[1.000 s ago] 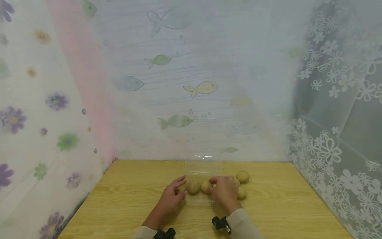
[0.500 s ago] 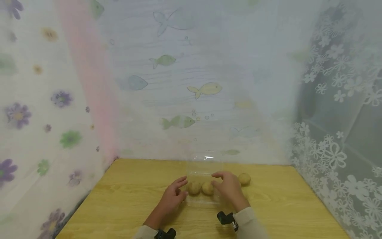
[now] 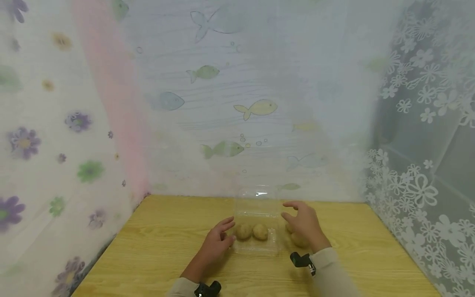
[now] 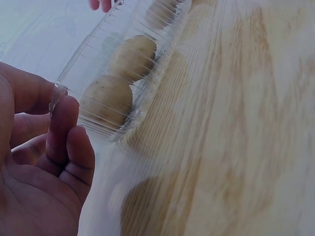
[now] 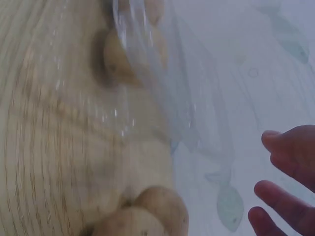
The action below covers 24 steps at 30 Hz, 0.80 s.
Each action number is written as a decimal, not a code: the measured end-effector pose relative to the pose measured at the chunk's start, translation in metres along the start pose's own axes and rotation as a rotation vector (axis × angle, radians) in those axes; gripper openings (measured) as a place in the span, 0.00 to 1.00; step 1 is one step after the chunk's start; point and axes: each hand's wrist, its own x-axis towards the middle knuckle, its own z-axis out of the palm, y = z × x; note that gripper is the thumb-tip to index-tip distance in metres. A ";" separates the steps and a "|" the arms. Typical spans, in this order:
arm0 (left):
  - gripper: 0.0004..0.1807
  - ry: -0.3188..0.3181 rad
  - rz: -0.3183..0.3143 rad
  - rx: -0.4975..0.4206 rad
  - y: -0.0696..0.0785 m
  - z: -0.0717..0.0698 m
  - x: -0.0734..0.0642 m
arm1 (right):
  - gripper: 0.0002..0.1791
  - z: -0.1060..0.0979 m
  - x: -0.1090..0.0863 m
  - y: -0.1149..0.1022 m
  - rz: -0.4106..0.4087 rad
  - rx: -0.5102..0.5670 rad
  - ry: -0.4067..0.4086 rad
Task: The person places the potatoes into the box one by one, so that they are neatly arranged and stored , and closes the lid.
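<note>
A clear plastic clamshell box (image 3: 273, 244) sits in the middle of the table with its lid (image 3: 256, 204) raised at the back. Inside, on the left side, two potatoes (image 3: 243, 232) lie side by side. My left hand (image 3: 214, 245) is at the box's left edge; in the left wrist view its thumb and finger pinch the rim (image 4: 58, 96). My right hand (image 3: 306, 225) hovers right of the box, fingers apart and holding nothing. Loose potatoes (image 3: 299, 240) lie beneath and beside it, partly hidden by the hand; two potatoes (image 5: 165, 209) show in the right wrist view.
The wood-grain table (image 3: 167, 231) extends around the box on both sides. A sheet with fish drawings (image 3: 256, 108) hangs behind it. Flower-patterned sheets (image 3: 89, 171) close off the left and right sides.
My right hand has let go of the potato in the box and moved right, over the loose potatoes. My left hand stays at the box's left edge.
</note>
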 end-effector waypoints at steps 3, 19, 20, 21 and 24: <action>0.28 0.000 0.001 -0.004 0.000 0.001 0.000 | 0.21 -0.008 0.003 0.011 -0.007 -0.021 -0.006; 0.28 0.018 -0.009 -0.027 0.006 0.006 -0.006 | 0.27 -0.048 0.014 0.054 -0.024 -0.018 -0.081; 0.28 0.019 -0.013 -0.031 0.006 0.006 -0.006 | 0.28 -0.048 0.014 0.057 -0.020 -0.011 -0.085; 0.28 0.019 -0.015 -0.036 0.006 0.006 -0.007 | 0.28 -0.049 0.015 0.060 -0.013 -0.003 -0.086; 0.28 0.019 -0.017 -0.033 0.006 0.007 -0.009 | 0.29 -0.048 0.014 0.068 -0.002 0.008 -0.092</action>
